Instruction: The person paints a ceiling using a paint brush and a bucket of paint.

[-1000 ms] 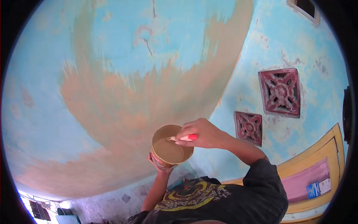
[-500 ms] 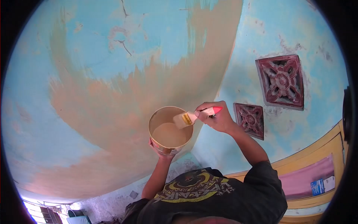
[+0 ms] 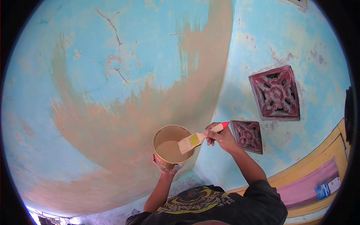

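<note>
A round bucket (image 3: 173,165), partly filled with tan paint (image 3: 169,151), rests in my left hand (image 3: 163,169), whose fingers wrap round its lower side. My right hand (image 3: 220,138) grips the handle of a flat paintbrush (image 3: 195,140) with a red tip. The brush's pale bristles hang over the bucket's right rim, above the paint. Behind the bucket, the blue wall (image 3: 150,33) carries a broad, uneven coat of tan paint (image 3: 127,123).
To the right, two dark red ornamental vent blocks (image 3: 276,93) are set in the adjoining blue wall (image 3: 255,41). A yellow wooden frame (image 3: 292,180) with a pink panel stands at the lower right, a blue and white box (image 3: 322,191) beside it. Cracks mark the wall.
The bucket and both hands sit lower in the view. The brush shows more clearly, still over the bucket. The view has tilted upward, so the vent blocks appear lower and slightly left.
</note>
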Tool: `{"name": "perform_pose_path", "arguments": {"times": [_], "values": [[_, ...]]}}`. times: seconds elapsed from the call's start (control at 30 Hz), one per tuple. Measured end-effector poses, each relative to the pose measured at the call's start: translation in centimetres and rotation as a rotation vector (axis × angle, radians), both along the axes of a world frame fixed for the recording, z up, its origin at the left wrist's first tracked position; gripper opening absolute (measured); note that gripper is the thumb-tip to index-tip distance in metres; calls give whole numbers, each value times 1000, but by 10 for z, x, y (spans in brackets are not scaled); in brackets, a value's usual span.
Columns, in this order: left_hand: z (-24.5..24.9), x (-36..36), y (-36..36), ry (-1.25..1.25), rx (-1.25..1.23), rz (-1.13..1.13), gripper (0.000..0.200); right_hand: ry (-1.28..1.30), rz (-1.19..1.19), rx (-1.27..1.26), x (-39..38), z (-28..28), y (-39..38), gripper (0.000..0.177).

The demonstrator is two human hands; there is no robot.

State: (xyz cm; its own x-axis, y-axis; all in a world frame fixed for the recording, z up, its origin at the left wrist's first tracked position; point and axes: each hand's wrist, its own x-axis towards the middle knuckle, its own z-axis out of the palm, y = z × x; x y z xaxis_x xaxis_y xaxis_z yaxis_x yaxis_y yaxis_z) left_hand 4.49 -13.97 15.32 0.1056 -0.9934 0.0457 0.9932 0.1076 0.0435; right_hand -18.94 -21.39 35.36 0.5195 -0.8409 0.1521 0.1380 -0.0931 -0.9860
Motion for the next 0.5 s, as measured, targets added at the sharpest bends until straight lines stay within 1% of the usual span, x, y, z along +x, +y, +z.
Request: {"name": "perform_pose_path", "arguments": {"times": [0.1,0.2,0.3,0.33,0.4,0.5], "values": [[-2,-1,-3,-118,-50,40,91,69,29,-110,1,7,10,15],[-5,0,-4,-101,-10,18,89,59,-24,-148,1,-3,16,14],[-5,-2,0,-76,19,61,87,22,-73,-258,-1,3,24,14],[-4,-3,0,-57,26,56,86,52,-67,-288,-2,2,23,15],[-2,-6,4,-9,42,49,85,39,-63,-265,-3,-3,21,16],[-1,-7,3,-24,49,48,83,28,-74,-237,-6,-8,19,17]]}}
